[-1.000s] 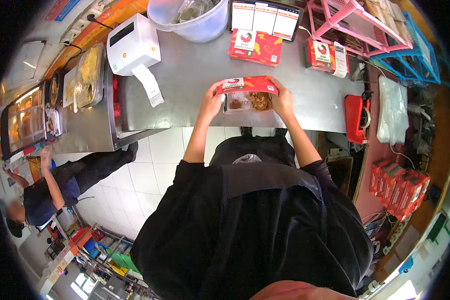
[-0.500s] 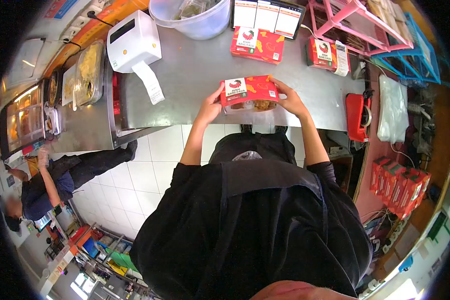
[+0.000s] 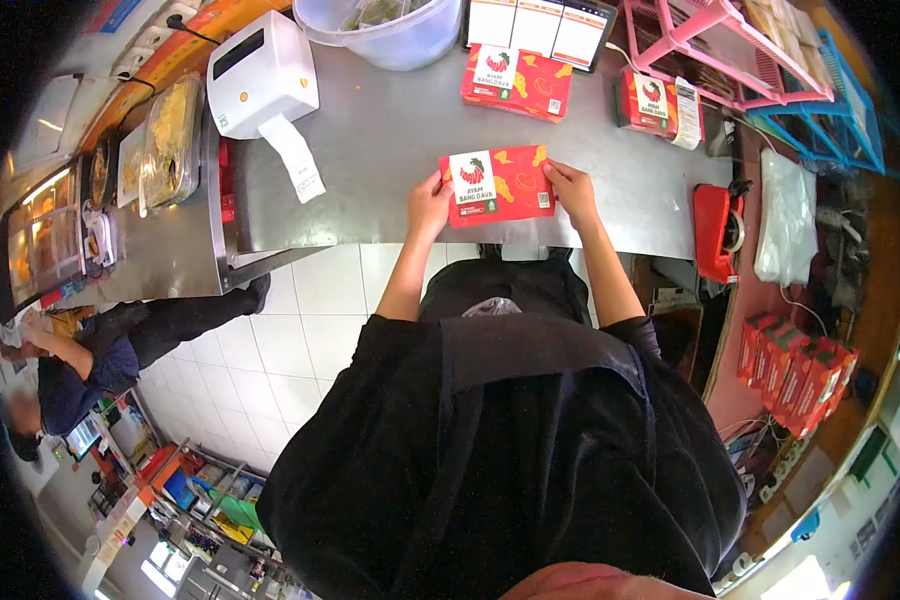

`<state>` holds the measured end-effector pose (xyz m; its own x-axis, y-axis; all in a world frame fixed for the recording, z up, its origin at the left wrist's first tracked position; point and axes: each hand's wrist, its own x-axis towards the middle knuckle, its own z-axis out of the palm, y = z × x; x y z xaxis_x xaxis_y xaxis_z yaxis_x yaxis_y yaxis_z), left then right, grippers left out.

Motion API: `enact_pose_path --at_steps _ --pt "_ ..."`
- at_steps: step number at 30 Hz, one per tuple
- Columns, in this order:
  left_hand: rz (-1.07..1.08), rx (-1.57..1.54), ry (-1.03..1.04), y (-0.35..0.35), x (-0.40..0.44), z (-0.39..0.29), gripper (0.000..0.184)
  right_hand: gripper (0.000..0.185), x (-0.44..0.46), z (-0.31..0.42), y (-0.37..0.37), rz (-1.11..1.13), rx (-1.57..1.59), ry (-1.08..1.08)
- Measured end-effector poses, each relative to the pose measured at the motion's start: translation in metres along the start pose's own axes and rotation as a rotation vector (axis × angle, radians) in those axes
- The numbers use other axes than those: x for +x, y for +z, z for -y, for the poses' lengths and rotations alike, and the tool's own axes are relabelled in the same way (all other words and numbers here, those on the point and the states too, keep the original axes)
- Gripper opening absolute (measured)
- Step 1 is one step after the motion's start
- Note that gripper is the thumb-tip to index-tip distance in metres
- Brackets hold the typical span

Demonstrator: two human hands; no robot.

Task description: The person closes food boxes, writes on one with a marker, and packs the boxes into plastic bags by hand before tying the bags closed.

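Note:
A red cardboard food box (image 3: pixel 515 186) with a white label panel and yellow drawings lies between my hands near the counter's front edge. Its printed top faces up, and no food shows. My left hand (image 3: pixel 430 203) grips its left edge, thumb near the label. At the right edge, my right hand (image 3: pixel 573 193) pinches the upper corner with thumb and fingers. Another red food box (image 3: pixel 515 85) of the same print rests on the counter just beyond.
On the steel counter (image 3: pixel 370 130) stand a white label printer (image 3: pixel 262 75) with paper hanging out, a plastic tub (image 3: pixel 395 35), a tablet (image 3: pixel 540 28) and a box with a receipt (image 3: pixel 658 105). A red tape dispenser (image 3: pixel 715 232) sits right. Another person (image 3: pixel 90 350) is at left.
The held box's printed top now faces me more fully. Food visible under its front edge before is now hidden. My hands stay at its two sides.

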<state>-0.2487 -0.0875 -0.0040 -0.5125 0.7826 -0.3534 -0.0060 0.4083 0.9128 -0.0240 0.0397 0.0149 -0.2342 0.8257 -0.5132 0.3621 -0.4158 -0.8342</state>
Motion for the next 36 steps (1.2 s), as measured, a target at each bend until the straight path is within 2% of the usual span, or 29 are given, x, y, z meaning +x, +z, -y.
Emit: enact_pose_path --at_steps 2,5,6,8,9,11,12,13,14,15,16,17,18,19,22,26,29,33,36 --pt "-0.085 0.045 -0.094 0.002 0.000 -0.008 0.033 0.033 -0.007 0.002 0.001 0.003 0.078 0.050" --pt "-0.192 -0.130 0.098 0.009 0.002 0.012 0.037 0.034 -0.007 0.006 0.006 -0.034 0.127 -0.007" --pt "-0.173 -0.189 0.042 0.010 0.000 0.011 0.037 0.034 -0.009 0.001 0.006 -0.051 0.127 -0.038" --pt "-0.140 -0.308 -0.058 0.005 0.000 0.003 0.037 0.034 -0.005 -0.015 0.011 -0.185 -0.026 -0.158" --pt "-0.133 -0.263 -0.090 0.003 0.006 0.000 0.039 0.033 -0.004 -0.008 0.014 -0.252 -0.098 -0.226" --pt "-0.110 -0.167 -0.180 0.000 0.005 0.003 0.043 0.031 -0.001 0.000 0.003 -0.181 -0.231 -0.232" --pt "-0.052 -0.093 -0.118 -0.005 0.006 0.005 0.046 0.031 -0.004 0.014 -0.003 -0.148 -0.296 -0.230" --pt "0.004 -0.021 -0.049 -0.014 0.012 0.002 0.049 0.039 -0.006 0.034 -0.009 -0.049 -0.435 -0.228" --pt "0.056 0.049 0.030 -0.020 0.020 -0.002 0.052 0.047 -0.004 0.042 -0.012 0.051 -0.604 -0.507" --pt "0.015 0.435 0.314 -0.026 0.023 -0.018 0.076 0.055 -0.001 0.050 -0.012 0.150 -0.771 -0.791" --pt "0.173 0.573 0.441 -0.026 0.025 -0.043 0.083 0.064 0.003 0.060 -0.013 0.249 -0.938 -1.078" --pt "0.339 0.714 0.558 -0.024 0.020 -0.068 0.091 0.087 0.004 0.066 -0.014 0.585 -1.100 -0.860" --pt "0.513 0.853 0.663 -0.022 0.015 -0.077 0.099 0.091 0.000 0.071 -0.014 0.599 -1.155 -0.876" --pt "0.666 0.942 0.657 -0.020 0.020 -0.076 0.115 0.095 -0.004 0.078 -0.013 0.614 -1.213 -0.893" --pt "0.704 1.175 0.620 -0.015 0.019 -0.092 0.119 0.100 -0.003 0.096 -0.006 0.670 -1.352 -0.902" --pt "0.655 1.164 0.645 -0.007 0.022 -0.081 0.117 0.102 -0.006 0.110 -0.002 0.760 -1.365 -0.744" --pt "0.621 1.091 0.666 -0.008 0.023 -0.069 0.111 0.099 0.002 0.083 -0.006 0.652 -1.413 -0.951" --pt "0.691 1.103 0.622 -0.016 0.019 -0.086 0.108 0.097 0.003 0.060 -0.007 0.561 -1.426 -1.004" --pt "0.643 1.082 0.718 -0.015 0.019 -0.071 0.104 0.096 0.002 0.039 -0.005 0.525 -1.350 -0.970"
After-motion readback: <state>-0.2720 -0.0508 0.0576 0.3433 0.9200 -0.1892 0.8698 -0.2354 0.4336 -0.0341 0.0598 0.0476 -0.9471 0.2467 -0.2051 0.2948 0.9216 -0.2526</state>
